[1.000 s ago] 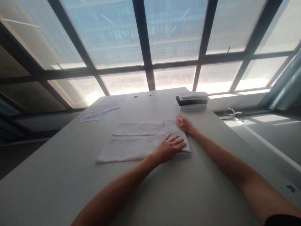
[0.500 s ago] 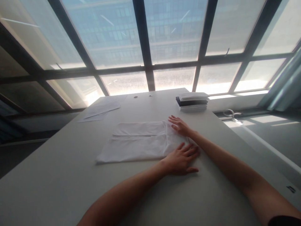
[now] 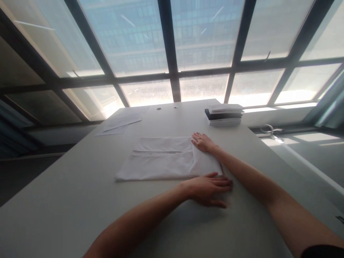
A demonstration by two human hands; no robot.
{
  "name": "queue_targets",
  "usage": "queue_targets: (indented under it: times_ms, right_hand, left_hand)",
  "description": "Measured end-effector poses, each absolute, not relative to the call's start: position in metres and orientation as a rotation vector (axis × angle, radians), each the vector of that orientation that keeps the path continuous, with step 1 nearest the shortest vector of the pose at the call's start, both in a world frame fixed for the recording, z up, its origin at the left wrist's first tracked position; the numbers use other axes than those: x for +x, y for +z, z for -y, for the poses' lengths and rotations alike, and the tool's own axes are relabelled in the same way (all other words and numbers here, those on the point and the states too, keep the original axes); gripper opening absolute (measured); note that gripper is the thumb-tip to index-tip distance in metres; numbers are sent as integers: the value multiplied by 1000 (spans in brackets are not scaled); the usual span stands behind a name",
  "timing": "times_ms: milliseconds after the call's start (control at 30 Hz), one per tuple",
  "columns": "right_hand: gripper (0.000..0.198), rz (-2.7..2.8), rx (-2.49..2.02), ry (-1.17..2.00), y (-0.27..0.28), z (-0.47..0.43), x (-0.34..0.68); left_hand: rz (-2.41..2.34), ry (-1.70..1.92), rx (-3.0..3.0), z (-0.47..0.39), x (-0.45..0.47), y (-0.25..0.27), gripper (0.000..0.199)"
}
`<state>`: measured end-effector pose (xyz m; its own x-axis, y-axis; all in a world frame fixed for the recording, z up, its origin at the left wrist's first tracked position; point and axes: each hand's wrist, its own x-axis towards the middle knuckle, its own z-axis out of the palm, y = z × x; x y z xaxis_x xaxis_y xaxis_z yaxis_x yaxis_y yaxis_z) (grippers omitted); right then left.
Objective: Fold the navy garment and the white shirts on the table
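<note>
A white cloth, folded into a flat rectangle [image 3: 161, 166], lies on the white table [image 3: 80, 200], with a lengthwise seam along its middle and a folded-over band at its right end. On the far right corner of that band rests my right hand [image 3: 202, 142], palm down with fingers stretched out. My left hand [image 3: 211, 190] is at the cloth's near right corner, fingers spread and slightly blurred, mostly over bare tabletop. Whether its fingertips touch the cloth I cannot tell. Neither hand grips anything.
A stack of folded white and black cloths [image 3: 225, 116] stands at the table's far right. Sheets of paper [image 3: 122, 123] lie at the far left. Large framed windows [image 3: 204, 32] rise behind the table. A pale looped object [image 3: 270, 129] is beyond the right edge.
My left hand has moved off the cloth's right end toward me. My right hand has slid a little left along the far edge. The camera view has shifted slightly.
</note>
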<state>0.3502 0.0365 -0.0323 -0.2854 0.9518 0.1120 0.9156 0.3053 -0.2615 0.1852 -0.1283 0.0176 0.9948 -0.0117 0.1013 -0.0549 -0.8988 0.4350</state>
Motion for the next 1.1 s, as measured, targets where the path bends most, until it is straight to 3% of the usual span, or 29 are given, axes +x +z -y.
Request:
queue_targets:
  times_ms: [133,333,467,733,933,1100]
  right_hand:
    - [52,2094,-1670,157,-33,-33,353]
    - [55,1399,-1644,179,-35,-46,390]
    - [56,1208,-1711,270,-41,-56,410]
    - [41,1595,-1835,182,-30,-20,362]
    - [52,2035,-1926,111,-31,16,306]
    - [55,2088,-1877,92,-34,19,302]
  left_hand:
    - [-383,388,2552,106,184,25,39]
    - [-1225,748,2452,46,173,-8,41]
    - [-1444,788,2197,25,167,-18,41]
    - [-1510,764,2373,32,170,-21,33]
    - [-1485,436,2562,25,153,-33,53]
    - [-1638,166,2530,-12,77,-31,64]
